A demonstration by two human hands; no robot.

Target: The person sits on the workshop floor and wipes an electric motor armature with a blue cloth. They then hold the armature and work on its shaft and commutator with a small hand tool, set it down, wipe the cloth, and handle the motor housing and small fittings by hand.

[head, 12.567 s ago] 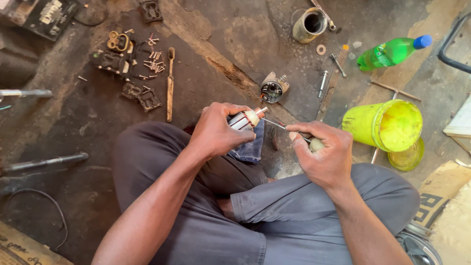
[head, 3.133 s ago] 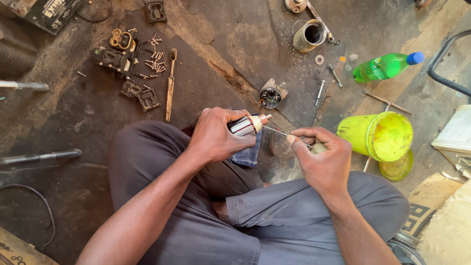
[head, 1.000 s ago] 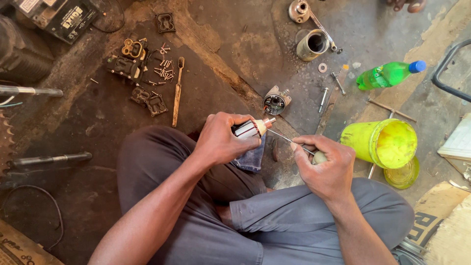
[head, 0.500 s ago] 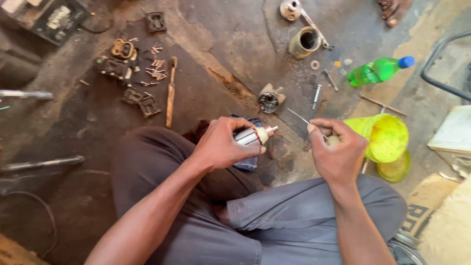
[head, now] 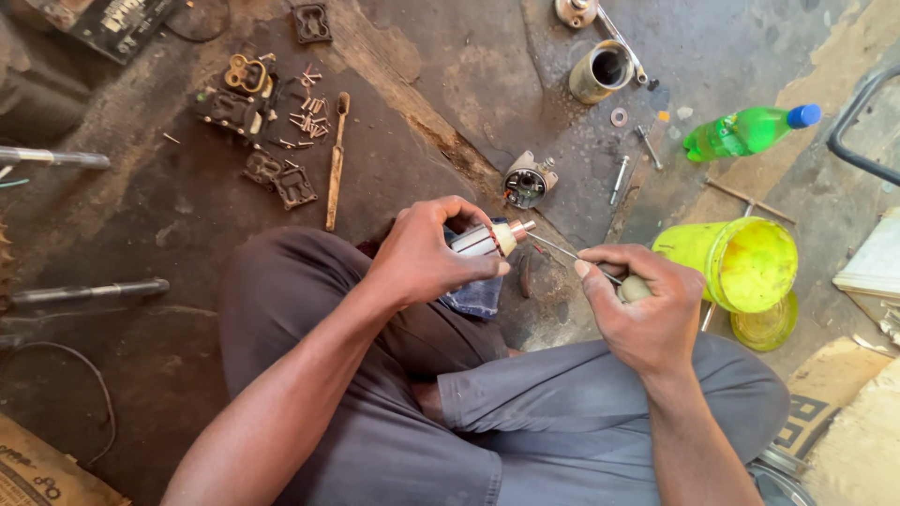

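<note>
I sit cross-legged on a dirty workshop floor. My left hand [head: 427, 253] grips a small cylindrical metal part [head: 487, 239] with a brass-coloured end, held over a scrap of blue cloth [head: 473, 298] on my knee. My right hand [head: 642, 305] holds a thin screwdriver [head: 572, 253] by its pale handle. The tool's tip touches the brass end of the part.
A yellow-green bucket [head: 741, 262] lies on its side at the right, its lid [head: 764, 328] below it. A green bottle [head: 745, 131], a metal can [head: 600, 70], a round motor housing [head: 527, 180], bolts, a wooden-handled tool [head: 335, 159] and several dark metal parts [head: 248, 94] lie on the floor.
My right hand pulled away to the right half a second ago. It has come back, and the screwdriver tip is on the part's end again. The camera view shifted slightly.
</note>
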